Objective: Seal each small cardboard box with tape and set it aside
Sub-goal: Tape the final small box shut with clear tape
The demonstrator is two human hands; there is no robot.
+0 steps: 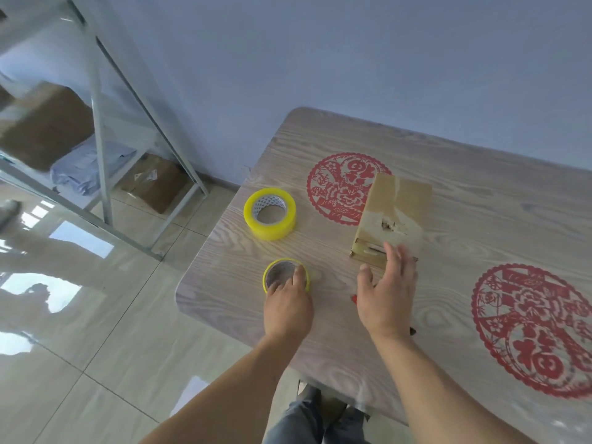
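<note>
Reaching out with both hands, I start closest to me. My left hand (287, 307) rests on the thin tape roll (286, 276), left of the box, with fingers (299, 273) curled over its rim, I think to pick it up. My right hand (386, 296) hangs just in front of the cardboard box (392, 216), fingers spread and holding nothing, maybe to steady it. The box lies flat on the tabletop (480, 219). The fat tape roll (269, 213) waits further left.
</note>
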